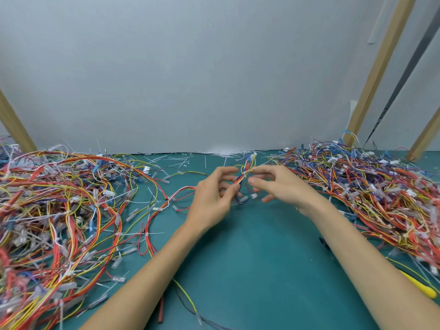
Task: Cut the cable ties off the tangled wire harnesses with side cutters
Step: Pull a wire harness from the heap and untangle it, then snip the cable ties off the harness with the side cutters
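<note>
Left hand [212, 198] and right hand [283, 186] both pinch a small red-yellow-blue wire harness [242, 178] just above the teal counter [250, 258] — white cable tie [245, 173] still on. Next, probably: right hand fetches the yellow-handled tool [421, 285] near its forearm.

Plain grey wall [190, 67] in bg, teal bench top [250, 258], soft even light, angled wooden posts [378, 67] both sides, dark strip [404, 79] far right.
</note>
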`<state>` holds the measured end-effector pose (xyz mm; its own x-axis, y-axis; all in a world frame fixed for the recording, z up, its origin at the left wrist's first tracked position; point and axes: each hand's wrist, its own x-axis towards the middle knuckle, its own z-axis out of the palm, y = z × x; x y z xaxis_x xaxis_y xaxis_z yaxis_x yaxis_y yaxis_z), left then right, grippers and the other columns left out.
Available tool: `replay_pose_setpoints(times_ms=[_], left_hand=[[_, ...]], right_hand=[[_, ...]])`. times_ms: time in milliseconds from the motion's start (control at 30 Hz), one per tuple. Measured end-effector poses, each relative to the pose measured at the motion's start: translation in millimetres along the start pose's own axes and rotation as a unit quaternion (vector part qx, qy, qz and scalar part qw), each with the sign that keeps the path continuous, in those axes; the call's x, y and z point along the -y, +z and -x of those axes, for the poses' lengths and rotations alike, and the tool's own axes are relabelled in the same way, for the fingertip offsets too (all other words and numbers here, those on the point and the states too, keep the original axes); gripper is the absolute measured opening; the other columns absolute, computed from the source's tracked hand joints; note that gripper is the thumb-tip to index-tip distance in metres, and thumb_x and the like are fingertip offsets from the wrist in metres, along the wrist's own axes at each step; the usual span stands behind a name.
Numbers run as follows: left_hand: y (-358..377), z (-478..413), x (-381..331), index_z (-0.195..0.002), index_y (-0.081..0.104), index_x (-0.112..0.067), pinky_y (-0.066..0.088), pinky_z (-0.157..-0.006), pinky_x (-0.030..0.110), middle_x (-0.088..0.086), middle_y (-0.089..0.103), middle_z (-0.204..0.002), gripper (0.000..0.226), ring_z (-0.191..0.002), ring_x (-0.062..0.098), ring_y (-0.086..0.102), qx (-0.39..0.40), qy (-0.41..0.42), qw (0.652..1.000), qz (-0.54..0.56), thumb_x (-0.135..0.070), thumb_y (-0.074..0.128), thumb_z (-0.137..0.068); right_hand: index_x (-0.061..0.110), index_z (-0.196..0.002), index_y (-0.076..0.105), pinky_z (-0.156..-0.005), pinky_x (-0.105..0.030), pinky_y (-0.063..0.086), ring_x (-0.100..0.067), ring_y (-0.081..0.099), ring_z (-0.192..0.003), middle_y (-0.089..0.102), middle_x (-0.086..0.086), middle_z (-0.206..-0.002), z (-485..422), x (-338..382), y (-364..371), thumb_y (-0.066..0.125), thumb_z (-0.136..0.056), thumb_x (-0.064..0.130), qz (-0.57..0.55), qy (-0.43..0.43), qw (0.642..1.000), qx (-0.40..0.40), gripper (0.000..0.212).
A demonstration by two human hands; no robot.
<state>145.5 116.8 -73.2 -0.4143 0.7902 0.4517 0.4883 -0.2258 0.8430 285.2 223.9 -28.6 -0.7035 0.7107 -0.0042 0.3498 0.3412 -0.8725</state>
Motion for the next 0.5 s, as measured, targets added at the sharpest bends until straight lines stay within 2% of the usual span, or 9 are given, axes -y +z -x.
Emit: replay_pose_setpoints(times_ms=[67,133,233,267,333,400,500], left_hand=[[-6.9,0.2,6.1,-0.115,0.061,-0.005,0.053,-0.067,0.016,0.002,0.067,-0.091,0.023,-0.067,0.003,0.068,0.009,-0.04,0.999,0.017,0.002,0.058,-0.093],[-12.8,1.3,13.0,-0.113,0.062,-0.004,0.051,-0.065,0.012,0.009,0.066,-0.092,0.021,-0.064,0.001,0.066,0.025,-0.074,0.996,0.046,0.003,0.056,-0.094],[-16.8,1.9,20.1,-0.117,0.06,-0.004,0.053,-0.069,0.016,0.015,0.061,-0.106,0.023,-0.071,0.008,0.07,0.044,-0.114,0.988,0.09,0.002,0.056,-0.095],[-17.1,1.7,21.6,-0.117,0.06,-0.004,0.054,-0.069,0.016,0.017,0.061,-0.109,0.023,-0.073,0.009,0.07,0.046,-0.117,0.987,0.095,0.002,0.056,-0.095],[-16.9,1.4,23.2,-0.117,0.06,-0.004,0.053,-0.07,0.016,0.022,0.062,-0.111,0.024,-0.073,0.009,0.07,0.047,-0.116,0.987,0.098,0.002,0.057,-0.095],[-16.8,1.7,23.4,-0.117,0.06,-0.003,0.053,-0.069,0.016,0.025,0.062,-0.111,0.024,-0.073,0.008,0.07,0.048,-0.116,0.987,0.1,0.002,0.057,-0.095],[-16.5,2.0,23.3,-0.118,0.06,-0.002,0.053,-0.069,0.016,0.029,0.062,-0.113,0.024,-0.072,0.008,0.07,0.046,-0.118,0.987,0.098,0.002,0.056,-0.095]], right_hand=[[0.02,-0.121,0.063,-0.066,-0.017,0.053,0.003,0.066,-0.085,0.066,0.011,-0.109,6.8,-1.7,-6.8,0.062,-0.092,0.027,0.132,-0.002,0.991,0.004,0.029],[0.026,-0.11,0.069,-0.064,-0.005,0.042,0.014,0.058,-0.073,0.067,0.016,-0.103,20.9,-1.1,-15.5,0.062,-0.092,0.032,0.258,-0.026,0.966,0.01,0.02],[0.029,-0.093,0.068,-0.072,-0.021,0.041,0.001,0.057,-0.078,0.069,0.013,-0.096,53.7,0.9,-34.5,0.058,-0.092,0.04,0.389,-0.003,0.921,0.005,0.015],[0.029,-0.087,0.065,-0.075,-0.027,0.045,-0.005,0.058,-0.08,0.068,0.011,-0.093,66.1,1.0,-41.6,0.055,-0.093,0.045,0.429,0.031,0.903,0.008,0.019],[0.026,-0.082,0.062,-0.077,-0.035,0.052,-0.013,0.06,-0.081,0.063,0.007,-0.087,88.9,1.3,-53.3,0.05,-0.09,0.058,0.522,0.126,0.843,0.035,0.035],[0.025,-0.083,0.058,-0.07,-0.031,0.05,-0.015,0.057,-0.08,0.056,0.008,-0.084,106.8,2.3,-57.1,0.049,-0.084,0.07,0.58,0.204,0.785,0.075,0.047],[0.025,-0.076,0.044,-0.054,-0.027,0.036,-0.012,0.048,-0.071,0.046,0.011,-0.079,119.5,6.7,-51.7,0.052,-0.079,0.074,0.605,0.233,0.756,0.089,0.05]])
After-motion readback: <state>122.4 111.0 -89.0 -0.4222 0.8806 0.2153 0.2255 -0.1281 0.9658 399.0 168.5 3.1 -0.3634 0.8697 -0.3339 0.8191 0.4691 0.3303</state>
